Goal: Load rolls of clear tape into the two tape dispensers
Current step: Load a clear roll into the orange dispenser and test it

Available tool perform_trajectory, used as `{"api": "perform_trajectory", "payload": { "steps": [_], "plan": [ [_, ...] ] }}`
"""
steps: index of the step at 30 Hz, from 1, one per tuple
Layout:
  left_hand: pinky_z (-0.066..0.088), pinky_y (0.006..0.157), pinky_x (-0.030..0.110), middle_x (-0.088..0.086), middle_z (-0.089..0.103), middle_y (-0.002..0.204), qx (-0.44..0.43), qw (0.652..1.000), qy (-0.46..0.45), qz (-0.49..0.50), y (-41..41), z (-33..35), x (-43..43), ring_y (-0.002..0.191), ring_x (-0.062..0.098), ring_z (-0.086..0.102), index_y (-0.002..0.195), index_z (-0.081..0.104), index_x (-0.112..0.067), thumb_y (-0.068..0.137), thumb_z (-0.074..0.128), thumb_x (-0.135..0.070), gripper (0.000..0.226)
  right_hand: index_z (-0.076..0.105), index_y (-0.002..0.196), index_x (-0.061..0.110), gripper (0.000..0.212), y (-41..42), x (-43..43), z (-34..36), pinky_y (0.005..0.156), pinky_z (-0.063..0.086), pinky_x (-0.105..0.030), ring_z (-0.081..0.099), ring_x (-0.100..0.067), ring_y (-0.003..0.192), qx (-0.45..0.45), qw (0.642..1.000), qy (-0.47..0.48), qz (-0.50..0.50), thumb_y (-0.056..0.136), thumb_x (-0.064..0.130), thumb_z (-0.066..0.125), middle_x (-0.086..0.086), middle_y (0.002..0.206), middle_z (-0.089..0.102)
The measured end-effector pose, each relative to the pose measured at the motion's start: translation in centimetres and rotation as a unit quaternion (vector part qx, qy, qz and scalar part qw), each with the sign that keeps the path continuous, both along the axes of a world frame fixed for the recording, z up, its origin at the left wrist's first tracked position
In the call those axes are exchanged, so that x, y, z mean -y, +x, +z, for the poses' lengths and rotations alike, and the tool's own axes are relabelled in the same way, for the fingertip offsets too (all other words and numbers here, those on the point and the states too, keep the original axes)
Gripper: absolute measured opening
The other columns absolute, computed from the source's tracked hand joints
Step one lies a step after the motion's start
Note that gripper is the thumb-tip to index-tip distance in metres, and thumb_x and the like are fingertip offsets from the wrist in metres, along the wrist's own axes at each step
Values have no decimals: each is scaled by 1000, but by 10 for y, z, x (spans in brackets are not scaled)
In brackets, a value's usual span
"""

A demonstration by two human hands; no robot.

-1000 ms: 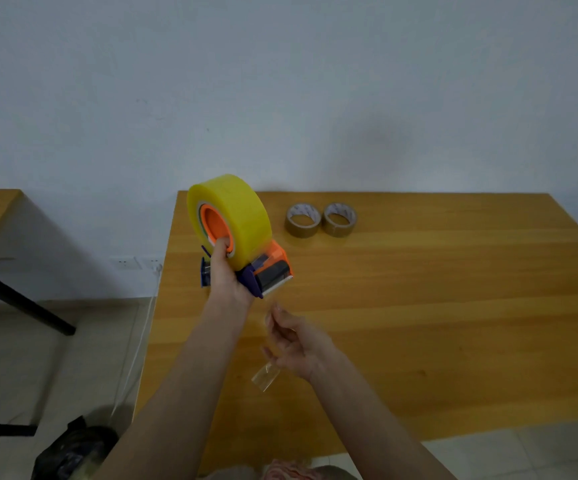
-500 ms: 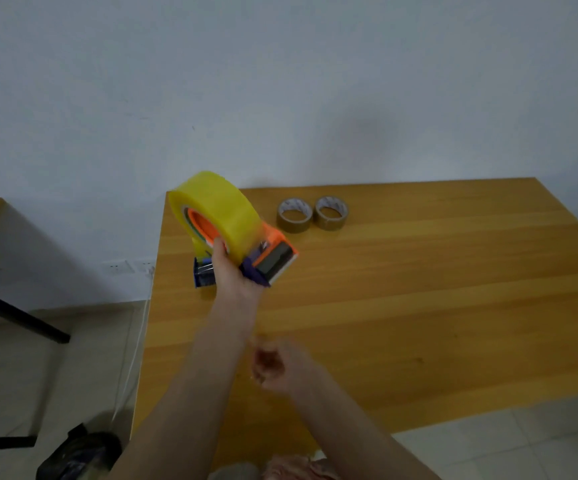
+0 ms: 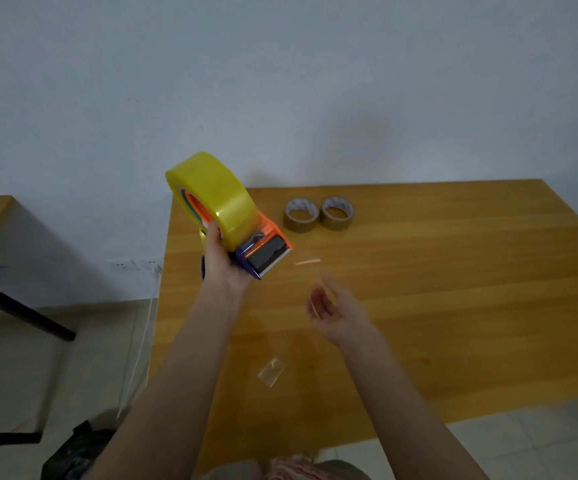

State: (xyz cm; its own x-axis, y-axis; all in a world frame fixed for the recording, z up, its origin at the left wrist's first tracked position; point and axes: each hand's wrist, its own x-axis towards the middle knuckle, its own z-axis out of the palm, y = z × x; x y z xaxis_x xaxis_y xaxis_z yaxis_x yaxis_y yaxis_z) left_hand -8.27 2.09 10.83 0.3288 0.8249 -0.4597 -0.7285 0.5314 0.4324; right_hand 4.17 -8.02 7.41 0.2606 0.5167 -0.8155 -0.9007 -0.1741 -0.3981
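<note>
One tape dispenser point(image 3: 267, 252) looks loaded: the roll of clear tape point(image 3: 218, 199), yellowish in bulk, sits on the orange hub, and a clear film seems to run down toward the toothed blade, though the view is too soft to say whether the end is properly threaded; this dispenser is held in the air over the left end of the table point(image 3: 454, 306), blade pointing right and toward the camera. A second dispenser is not plainly in view; a sliver of blue beside the left wrist could be part of this one's handle or something behind it, so the second loading is judged still to be done. A clear scrap point(image 3: 272, 372) lies on the table near the person, and a thin strip point(image 3: 308, 261) shows just right of the blade; two brown rolls point(image 3: 300, 215) sit side by side near the wall, untouched.

The left hand point(image 3: 223, 261) grips the dispenser from below, its thumb point(image 3: 213, 233) laid up against the side of the roll; the right hand point(image 3: 332, 308) hovers over the table, apart from the dispenser, palm turned left, its fingers point(image 3: 317, 304) loosely spread and motion-blurred, holding nothing that can be made out.
</note>
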Motion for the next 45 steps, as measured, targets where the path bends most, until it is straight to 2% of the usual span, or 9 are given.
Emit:
{"api": "perform_trajectory", "payload": {
  "steps": [4,8,12,16,22,27,31,37,45],
  "plan": [
    [56,49,28,4,68,58,-31,999,-3,-31,-6,-3,1,50,17,67,82,60,-14,92,44,-44,35,61,87,10,18,5,-2,4,60,46,-24,38,-10,56,7,999,-3,-47,80,19,75,-1,69,45],
    [55,46,27,4,69,58,-58,997,4,-51,-11,-4,-1,50,17,67,87,61,-14,92,46,-40,30,45,136,20,65,-1,-4,27,70,52,-27,55,-12,70,176,977,112,32,78,33,72,-2,82,61],
    [54,47,29,6,70,63,-69,996,10,-59,-10,-6,-3,54,19,68,92,61,-14,90,48,-39,29,-2,151,33,119,-17,-10,52,93,48,-27,58,-8,110,464,838,203,201,66,44,80,1,116,64],
    [57,55,34,9,70,73,-72,995,7,-75,-9,-5,-3,64,24,68,94,63,-12,89,47,-42,34,-15,148,39,126,-26,-19,49,101,43,-32,50,-8,122,551,761,197,279,68,37,82,1,128,56],
    [58,50,36,9,69,62,-56,995,5,-88,-11,-6,-8,53,23,68,86,61,-10,88,45,-48,41,-15,148,36,122,-20,-16,36,95,48,-25,60,-8,113,494,784,227,299,74,19,80,1,122,62],
    [55,45,29,8,70,61,-92,987,0,-128,-10,-15,-9,51,20,68,87,60,-10,88,50,-45,36,-14,149,36,119,-8,-17,39,101,47,-47,61,-10,113,467,800,240,292,73,39,78,4,121,65],
    [53,44,24,6,70,60,-137,977,0,-160,-8,-27,-3,49,18,67,93,61,-10,91,50,-33,26,-14,148,37,111,3,-22,43,96,51,-46,61,-7,113,464,818,231,252,73,48,67,7,120,66],
    [51,61,35,11,67,86,-213,954,-8,-211,-1,-37,7,74,24,64,99,58,-12,89,57,-31,21,-9,149,38,104,11,-34,40,88,54,-42,63,-15,112,418,849,219,238,73,56,60,3,120,66],
    [55,60,37,18,66,100,-296,923,-6,-247,11,-59,4,85,31,65,114,56,-1,88,59,-24,35,-7,146,46,126,12,-45,10,101,45,-52,61,-20,115,402,864,147,265,55,66,78,2,120,66]
  ]
}}
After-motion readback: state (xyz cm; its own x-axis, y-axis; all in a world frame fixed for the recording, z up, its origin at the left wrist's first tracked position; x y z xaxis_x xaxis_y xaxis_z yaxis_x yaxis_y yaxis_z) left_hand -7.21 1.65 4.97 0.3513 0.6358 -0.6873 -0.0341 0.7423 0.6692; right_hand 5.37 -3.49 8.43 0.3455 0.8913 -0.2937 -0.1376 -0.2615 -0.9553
